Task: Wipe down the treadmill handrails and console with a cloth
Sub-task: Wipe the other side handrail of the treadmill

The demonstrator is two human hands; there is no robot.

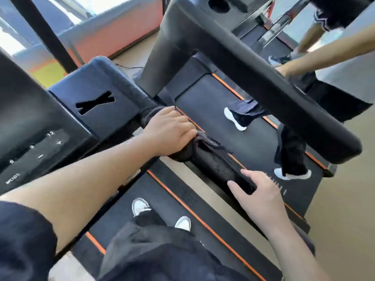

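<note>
My left hand (170, 130) grips a dark grey cloth (205, 144) that is wrapped round the black foam handrail (217, 166) on the right side of my treadmill. A loose flap of the cloth hangs off the rail just beyond my fingers. My right hand (261, 193) is at the rail's near end, fingers spread and fairly straight, fingertips touching the foam. The dark console (30, 138) with white numbers and plus and minus marks is at the left edge.
My white shoes (140, 206) stand on the orange-edged belt (121, 216). The neighbouring treadmill's thick black handrail (263, 82) crosses above, close to my rail. Another person stands on that belt, their hand (284, 71) on the far rail. Beige floor lies at right.
</note>
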